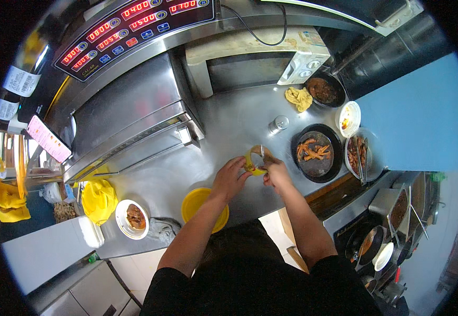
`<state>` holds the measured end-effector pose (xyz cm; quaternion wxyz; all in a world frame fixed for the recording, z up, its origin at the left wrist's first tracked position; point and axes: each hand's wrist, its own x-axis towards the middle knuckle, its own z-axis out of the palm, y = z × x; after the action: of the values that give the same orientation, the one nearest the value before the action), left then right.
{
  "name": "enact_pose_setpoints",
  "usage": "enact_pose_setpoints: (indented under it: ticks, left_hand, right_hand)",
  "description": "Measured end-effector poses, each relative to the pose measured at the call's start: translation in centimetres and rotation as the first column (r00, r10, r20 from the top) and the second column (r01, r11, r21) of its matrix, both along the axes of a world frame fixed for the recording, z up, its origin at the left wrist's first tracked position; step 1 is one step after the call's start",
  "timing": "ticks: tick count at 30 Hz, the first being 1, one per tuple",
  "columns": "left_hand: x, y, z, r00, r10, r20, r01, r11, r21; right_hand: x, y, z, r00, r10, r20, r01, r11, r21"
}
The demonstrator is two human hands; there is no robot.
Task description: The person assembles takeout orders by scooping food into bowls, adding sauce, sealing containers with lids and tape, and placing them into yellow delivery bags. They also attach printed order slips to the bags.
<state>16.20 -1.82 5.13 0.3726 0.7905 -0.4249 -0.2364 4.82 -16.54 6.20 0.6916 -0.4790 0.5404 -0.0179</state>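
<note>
A small yellow cup-like or ring-shaped item (248,162), with shiny clear material at its middle, is held over the steel worktop. My left hand (229,177) grips its left side, thumb and fingers apart around the edge. The fingers of my right hand (278,173) are closed on its right side and hide part of it. To the right, a round black pan (298,168) holds several browned chicken feet (314,152). Above my hands stands a metal shaker (279,125). A round yellow bowl or lid (195,203) lies partly under my left forearm.
At right stand a clear bowl (376,158) with food and tongs, a white bowl (353,108) and a dark pan (325,91). A yellow cloth (299,98) lies nearby. Left are a steel appliance (130,102), a white bowl (122,227) with meat and a grey cloth (164,229).
</note>
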Motion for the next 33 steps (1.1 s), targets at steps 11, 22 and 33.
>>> enact_pose_setpoints:
  ticks: [11, 22, 33]
  left_hand:
    - [-0.8, 1.3, 2.3, 0.984, 0.102, -0.148, -0.113, 0.991, -0.072]
    - [-1.4, 5.1, 4.7, 0.295, 0.095, -0.951, -0.686, 0.714, -0.141]
    - [-2.8, 15.5, 20.6, 0.979, -0.203, 0.003, 0.203, 0.979, 0.010]
  right_hand:
    - [-3.4, 1.1, 1.9, 0.980, 0.193, 0.039, -0.196, 0.970, 0.144]
    - [-2.2, 1.3, 5.4, 0.921, 0.020, 0.390, -0.089, 0.983, 0.159]
    - [0.6, 5.5, 17.9, 0.512, 0.780, 0.360, -0.513, 0.614, -0.600]
